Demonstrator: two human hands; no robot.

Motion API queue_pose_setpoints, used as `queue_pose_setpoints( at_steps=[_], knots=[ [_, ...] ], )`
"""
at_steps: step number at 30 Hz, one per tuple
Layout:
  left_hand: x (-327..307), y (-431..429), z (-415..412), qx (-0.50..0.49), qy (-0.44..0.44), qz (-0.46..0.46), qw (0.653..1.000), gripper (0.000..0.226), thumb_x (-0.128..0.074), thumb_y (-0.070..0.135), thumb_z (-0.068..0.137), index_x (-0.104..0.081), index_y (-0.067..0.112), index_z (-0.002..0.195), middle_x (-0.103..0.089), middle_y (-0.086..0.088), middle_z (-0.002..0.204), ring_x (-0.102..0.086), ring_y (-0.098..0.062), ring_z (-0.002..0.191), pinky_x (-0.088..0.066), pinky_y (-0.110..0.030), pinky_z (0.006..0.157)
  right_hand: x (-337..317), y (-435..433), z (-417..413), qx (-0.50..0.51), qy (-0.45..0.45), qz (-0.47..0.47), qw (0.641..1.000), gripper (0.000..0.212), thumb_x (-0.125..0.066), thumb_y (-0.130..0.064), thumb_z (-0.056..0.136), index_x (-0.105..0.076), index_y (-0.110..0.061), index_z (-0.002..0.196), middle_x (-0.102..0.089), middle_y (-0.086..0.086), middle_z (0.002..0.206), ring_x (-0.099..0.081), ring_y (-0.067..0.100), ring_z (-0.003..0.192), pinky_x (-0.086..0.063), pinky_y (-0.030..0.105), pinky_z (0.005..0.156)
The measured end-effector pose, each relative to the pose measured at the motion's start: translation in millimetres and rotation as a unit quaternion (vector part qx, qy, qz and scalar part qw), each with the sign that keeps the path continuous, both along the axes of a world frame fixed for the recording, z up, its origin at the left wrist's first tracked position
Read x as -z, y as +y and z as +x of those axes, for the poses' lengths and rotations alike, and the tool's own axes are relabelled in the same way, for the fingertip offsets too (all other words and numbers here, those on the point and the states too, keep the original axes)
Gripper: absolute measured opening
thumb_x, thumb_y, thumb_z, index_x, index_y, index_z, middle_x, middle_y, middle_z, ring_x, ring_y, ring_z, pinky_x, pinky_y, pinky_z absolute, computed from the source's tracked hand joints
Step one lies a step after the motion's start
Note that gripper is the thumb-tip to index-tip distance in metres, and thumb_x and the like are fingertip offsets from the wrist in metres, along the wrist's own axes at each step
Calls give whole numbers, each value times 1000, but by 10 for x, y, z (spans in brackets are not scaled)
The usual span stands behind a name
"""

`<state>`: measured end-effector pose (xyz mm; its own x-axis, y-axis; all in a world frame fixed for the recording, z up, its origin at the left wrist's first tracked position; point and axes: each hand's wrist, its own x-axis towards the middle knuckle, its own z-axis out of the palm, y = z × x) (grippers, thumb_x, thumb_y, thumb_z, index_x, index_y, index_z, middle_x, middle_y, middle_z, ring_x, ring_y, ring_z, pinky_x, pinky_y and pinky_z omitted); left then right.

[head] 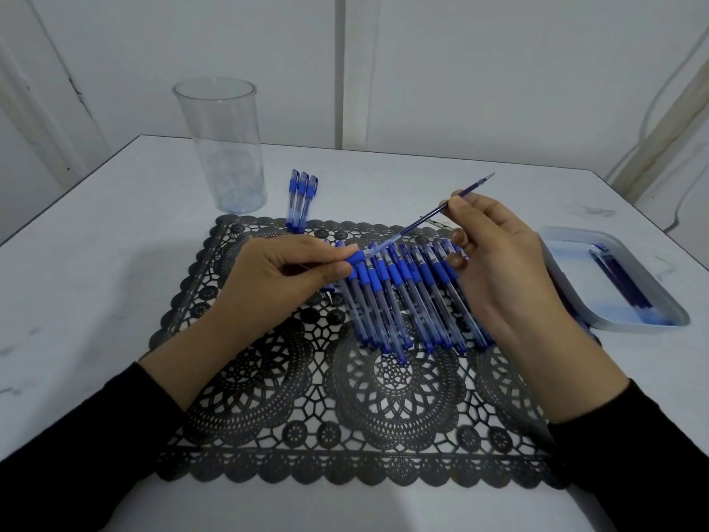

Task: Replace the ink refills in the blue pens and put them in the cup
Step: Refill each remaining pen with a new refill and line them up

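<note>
My left hand grips a blue pen barrel by its rubber grip, above the black lace mat. My right hand pinches a thin blue ink refill whose lower end sits inside that barrel; its metal tip points up and to the right. Below my hands, several blue pens lie side by side in a row on the mat. Three capped blue pens lie together beyond the mat. A tall clear cup stands empty at the back left.
A black lace placemat covers the middle of the white table. A shallow pale tray at the right holds several dark blue refills. The table's far edge meets a white wall.
</note>
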<state>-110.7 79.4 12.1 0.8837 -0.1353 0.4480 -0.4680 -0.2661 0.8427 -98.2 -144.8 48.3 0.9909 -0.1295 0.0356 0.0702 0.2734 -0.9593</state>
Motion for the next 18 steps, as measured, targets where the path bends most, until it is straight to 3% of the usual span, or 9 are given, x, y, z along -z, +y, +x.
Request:
queue_pose_setpoints(
  at_steps=[6,9,13,18],
  knots=[
    [12,4,6,-30,-17,-11,999,27,-74,21,80,-74,21,107,-77,8,93,-71,-9,82,-55,-17,75,-18,54,-67,6,-37,-24,999,9,-66,-16,90,-62,-21,85,-67,-9,87,-50,0,65,-40,18,63],
    [-2,-13,5,-38,-29,-8,999,28,-74,22,79,-74,20,107,-76,10,95,-71,-7,86,-54,-16,80,0,143,-125,-32,-67,-26,997,8,-65,-7,88,-62,-15,87,-67,-10,75,-57,-4,63,-45,11,61],
    [1,-11,-1,-37,-21,-14,999,27,-74,23,79,-75,20,106,-77,10,94,-71,-7,85,-54,-17,78,47,221,-166,-81,-91,-40,992,4,-62,-5,90,-61,-9,91,-64,-14,68,-56,-3,62,-45,11,62],
    [-3,4,0,-38,-21,-16,999,27,-74,23,79,-75,21,106,-77,10,94,-72,-8,88,-54,-17,82,61,198,-160,-79,-95,-62,990,4,-57,-17,96,-58,-21,97,-70,-9,77,-52,7,68,-44,15,66]
  ],
)
